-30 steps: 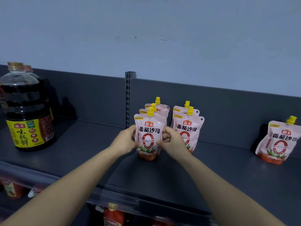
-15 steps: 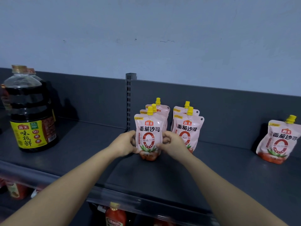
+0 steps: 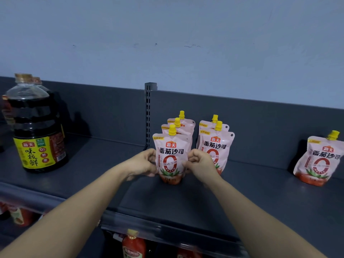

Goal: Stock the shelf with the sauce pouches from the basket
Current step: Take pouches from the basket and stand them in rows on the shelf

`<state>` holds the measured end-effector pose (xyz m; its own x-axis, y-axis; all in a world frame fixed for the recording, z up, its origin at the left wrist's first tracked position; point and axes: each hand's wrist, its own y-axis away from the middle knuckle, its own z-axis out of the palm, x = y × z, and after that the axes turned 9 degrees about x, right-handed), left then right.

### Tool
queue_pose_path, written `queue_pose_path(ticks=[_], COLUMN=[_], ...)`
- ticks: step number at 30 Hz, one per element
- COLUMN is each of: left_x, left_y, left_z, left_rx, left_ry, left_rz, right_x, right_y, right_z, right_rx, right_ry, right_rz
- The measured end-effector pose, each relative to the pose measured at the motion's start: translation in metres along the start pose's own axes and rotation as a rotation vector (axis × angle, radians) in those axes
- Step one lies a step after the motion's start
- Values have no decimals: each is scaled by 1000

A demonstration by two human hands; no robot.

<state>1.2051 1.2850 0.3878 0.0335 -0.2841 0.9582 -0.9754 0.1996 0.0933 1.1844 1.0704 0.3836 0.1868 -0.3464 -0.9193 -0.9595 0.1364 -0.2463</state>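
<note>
A pink sauce pouch with a yellow cap stands upright on the dark shelf, at the front of a row of three. My left hand grips its left edge and my right hand grips its right edge. Just to the right stand two more pouches, one behind the other. A single pouch leans against the back panel at the far right. The basket is out of view.
Large dark soy sauce bottles with yellow labels stand at the shelf's left. A slotted upright post divides the back panel. Red sauce bottles show on the shelf below.
Both hands stay on the front pouch, which remains standing in place. The view has drifted slightly.
</note>
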Motion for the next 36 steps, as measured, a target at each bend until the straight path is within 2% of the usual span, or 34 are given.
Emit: queue_pose_path(ticks=[2, 5, 8, 14, 17, 20, 24, 27, 36], left_x=[-3, -2, 2, 6, 4, 4, 3, 1, 10], left_y=[1, 1, 7, 14, 13, 13, 13, 7, 8], left_z=[-1, -7, -7, -5, -6, -8, -13, -10, 1], left_rx=[-32, 37, -78, -184, -146, -105, -169, -152, -141], left_ry=[24, 102, 111, 196, 214, 240, 317, 393, 337], left_rz=[-34, -136, -245, -281, -295, -332, -390, -444, -503], right_x=[-2, -5, -13, -22, -25, -31, -32, -33, -34], right_y=[3, 6, 4, 2, 2, 3, 5, 4, 2], right_z=[-1, -2, 4, 15, 16, 18, 19, 17, 10], right_rx=[-10, -48, -116, -130, -128, -127, -127, -110, -105], right_ry=[-86, -219, -267, -366, -425, -442, -454, -465, -451], right_rz=[24, 46, 18, 21, 53, 73, 89, 93, 68])
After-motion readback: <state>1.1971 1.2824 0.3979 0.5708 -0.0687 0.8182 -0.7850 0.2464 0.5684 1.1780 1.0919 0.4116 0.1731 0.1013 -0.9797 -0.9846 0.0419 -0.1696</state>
